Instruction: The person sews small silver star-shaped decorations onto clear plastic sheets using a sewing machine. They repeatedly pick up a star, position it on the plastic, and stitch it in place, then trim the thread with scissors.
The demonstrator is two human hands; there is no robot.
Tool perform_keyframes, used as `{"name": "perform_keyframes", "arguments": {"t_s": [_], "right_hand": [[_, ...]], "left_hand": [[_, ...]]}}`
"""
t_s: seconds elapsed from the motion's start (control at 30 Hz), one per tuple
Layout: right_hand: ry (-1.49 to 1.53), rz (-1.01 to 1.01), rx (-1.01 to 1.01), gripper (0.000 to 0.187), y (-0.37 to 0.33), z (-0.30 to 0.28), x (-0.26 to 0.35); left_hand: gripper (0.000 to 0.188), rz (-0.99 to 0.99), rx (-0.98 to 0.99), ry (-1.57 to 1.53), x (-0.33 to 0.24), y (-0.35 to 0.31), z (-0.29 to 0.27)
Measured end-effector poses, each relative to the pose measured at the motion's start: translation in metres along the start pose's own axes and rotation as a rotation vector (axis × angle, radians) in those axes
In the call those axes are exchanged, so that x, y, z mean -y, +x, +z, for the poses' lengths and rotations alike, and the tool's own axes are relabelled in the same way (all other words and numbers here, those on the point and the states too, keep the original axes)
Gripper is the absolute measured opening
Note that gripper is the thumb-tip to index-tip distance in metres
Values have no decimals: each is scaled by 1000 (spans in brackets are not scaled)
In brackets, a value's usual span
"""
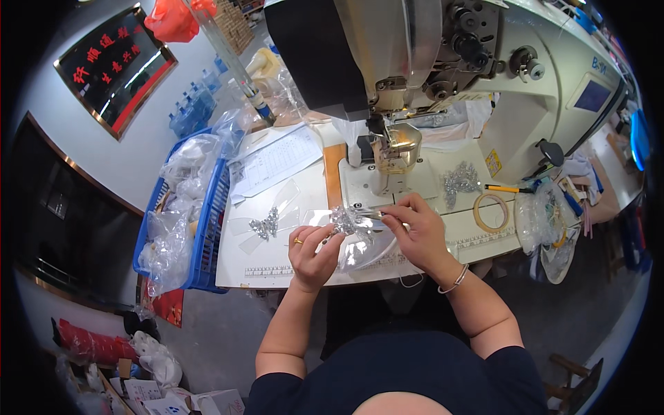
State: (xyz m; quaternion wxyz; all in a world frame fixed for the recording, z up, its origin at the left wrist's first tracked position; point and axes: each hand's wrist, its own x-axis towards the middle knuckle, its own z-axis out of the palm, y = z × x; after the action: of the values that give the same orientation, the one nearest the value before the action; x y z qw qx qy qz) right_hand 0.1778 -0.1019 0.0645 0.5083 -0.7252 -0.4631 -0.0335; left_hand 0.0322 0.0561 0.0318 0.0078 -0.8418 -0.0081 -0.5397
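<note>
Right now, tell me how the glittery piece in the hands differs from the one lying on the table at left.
The held piece is pinched in the left hand, while the loose piece lies untouched on the white table. Fingers partly cover the held piece; the loose piece shows a spread, winged outline. Both are silvery and sparkling, with clear plastic beside them.

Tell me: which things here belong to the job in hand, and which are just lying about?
Likely in the job:
sparkly piece, in left hand
slim metal tool, in right hand
second sparkly piece
sewing machine

Seemingly lying about:
tan ring
blue basket
water bottles
</note>
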Motion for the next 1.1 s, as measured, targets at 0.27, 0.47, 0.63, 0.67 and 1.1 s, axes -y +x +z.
{"name": "perform_keyframes", "arguments": {"t_s": [0.27, 0.47, 0.63, 0.67, 1.1], "right_hand": [[-52, -47, 105, 14, -2, -12, 5], [-43, -77, 178, 14, 1, -18, 10], [38, -84, 228, 13, 3, -17, 10], [24, -85, 225, 13, 3, -16, 10], [309, 3, 309, 20, 11, -42, 13]], "left_hand": [[23, -66, -80, -131, -4, -7, 0], [25, -174, -114, -268, -6, -9, 0], [25, -294, -91, -362, -11, -10, -1], [24, -328, -81, -381, -13, -10, -1], [17, -972, 10, -1154, -8, -13, -8]]}}
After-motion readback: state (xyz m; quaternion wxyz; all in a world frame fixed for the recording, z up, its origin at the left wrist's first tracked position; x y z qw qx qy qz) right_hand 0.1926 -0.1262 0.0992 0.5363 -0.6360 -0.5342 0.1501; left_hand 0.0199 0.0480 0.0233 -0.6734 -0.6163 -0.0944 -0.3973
